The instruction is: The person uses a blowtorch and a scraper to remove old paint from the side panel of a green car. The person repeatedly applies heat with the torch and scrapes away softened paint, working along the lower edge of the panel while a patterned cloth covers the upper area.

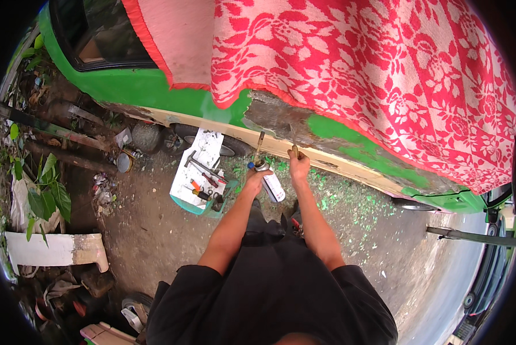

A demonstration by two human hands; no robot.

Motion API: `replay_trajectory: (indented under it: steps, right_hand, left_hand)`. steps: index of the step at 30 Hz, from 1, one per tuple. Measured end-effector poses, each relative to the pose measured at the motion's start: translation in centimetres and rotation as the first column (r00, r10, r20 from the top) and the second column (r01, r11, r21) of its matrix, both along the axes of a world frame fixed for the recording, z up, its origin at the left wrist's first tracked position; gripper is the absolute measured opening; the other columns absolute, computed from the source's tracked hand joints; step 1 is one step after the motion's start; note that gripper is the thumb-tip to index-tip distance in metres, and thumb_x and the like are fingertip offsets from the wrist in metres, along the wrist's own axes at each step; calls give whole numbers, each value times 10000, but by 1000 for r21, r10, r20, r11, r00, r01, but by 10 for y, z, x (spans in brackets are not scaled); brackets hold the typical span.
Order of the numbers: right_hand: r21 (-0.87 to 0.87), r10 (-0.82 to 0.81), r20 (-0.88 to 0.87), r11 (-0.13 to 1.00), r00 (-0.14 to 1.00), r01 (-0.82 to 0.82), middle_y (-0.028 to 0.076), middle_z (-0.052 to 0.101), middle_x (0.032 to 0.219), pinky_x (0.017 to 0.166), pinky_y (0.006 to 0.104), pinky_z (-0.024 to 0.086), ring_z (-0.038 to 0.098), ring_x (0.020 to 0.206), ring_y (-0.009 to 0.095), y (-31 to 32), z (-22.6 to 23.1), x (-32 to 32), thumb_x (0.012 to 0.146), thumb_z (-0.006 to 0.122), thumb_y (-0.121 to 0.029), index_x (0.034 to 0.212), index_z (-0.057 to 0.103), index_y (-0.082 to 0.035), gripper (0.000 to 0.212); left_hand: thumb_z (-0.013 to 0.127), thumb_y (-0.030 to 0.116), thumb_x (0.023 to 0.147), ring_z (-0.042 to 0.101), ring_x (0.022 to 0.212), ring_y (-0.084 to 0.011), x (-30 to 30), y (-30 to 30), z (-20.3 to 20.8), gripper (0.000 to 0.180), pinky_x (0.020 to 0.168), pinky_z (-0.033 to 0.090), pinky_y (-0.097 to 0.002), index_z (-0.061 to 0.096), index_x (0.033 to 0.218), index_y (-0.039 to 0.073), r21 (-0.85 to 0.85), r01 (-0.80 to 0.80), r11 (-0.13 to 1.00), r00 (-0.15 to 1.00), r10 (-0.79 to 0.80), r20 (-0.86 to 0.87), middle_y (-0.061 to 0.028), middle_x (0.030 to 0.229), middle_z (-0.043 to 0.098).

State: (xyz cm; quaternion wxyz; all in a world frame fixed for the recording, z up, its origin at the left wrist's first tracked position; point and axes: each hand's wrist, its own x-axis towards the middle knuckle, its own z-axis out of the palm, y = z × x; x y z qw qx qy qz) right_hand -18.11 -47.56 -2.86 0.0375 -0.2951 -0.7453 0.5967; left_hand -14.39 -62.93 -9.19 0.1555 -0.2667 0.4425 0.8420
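My left hand point(254, 183) is closed round the neck of a blowtorch point(273, 187), a white gas canister with a blue knob and a metal nozzle pointing up at the vehicle. My right hand point(299, 168) grips a small scraper point(295, 150) with a brownish handle; its thin end is at the vehicle's lower side and hard to make out. In front of both hands is the green vehicle point(212, 109). A patch of its side point(278, 115) is bare grey-brown, with the green paint gone.
A red and pink floral blanket point(350, 69) drapes over the vehicle. To the left, a teal-edged stool point(183, 198) carries a hammer point(205, 168) and several hand tools. Green paint flakes point(338, 201) litter the ground. Beams point(56, 132) and plants lie at far left.
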Motion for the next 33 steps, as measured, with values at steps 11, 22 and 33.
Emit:
replay_trajectory:
  steps: [11,22,33]
  right_hand:
    - [-392,-179,111,896,977,209,-64,356,544,436,272,290,306,464,71,7,28,10,824,713,-282,781,607,-98,217]
    - [-368,-206,44,907,978,208,-34,434,631,449,294,366,417,525,95,19,29,20,840,708,-286,864,606,-54,254]
    - [-412,-233,-23,888,972,203,-40,380,559,382,276,332,361,434,93,7,28,16,898,674,-211,857,548,-62,199]
  left_hand:
    - [744,-80,578,637,909,-287,9,4,12,567,787,515,-430,525,1095,-4,-93,13,996,998,-7,70,-113,980,630]
    - [728,-101,617,649,902,-280,6,-6,-7,588,778,529,-420,495,1149,-17,-12,21,1000,998,-20,55,-117,995,631]
    - [734,-81,609,646,879,-259,13,-10,-22,487,761,525,-407,567,1060,-7,-53,70,996,997,-67,46,-98,950,647]
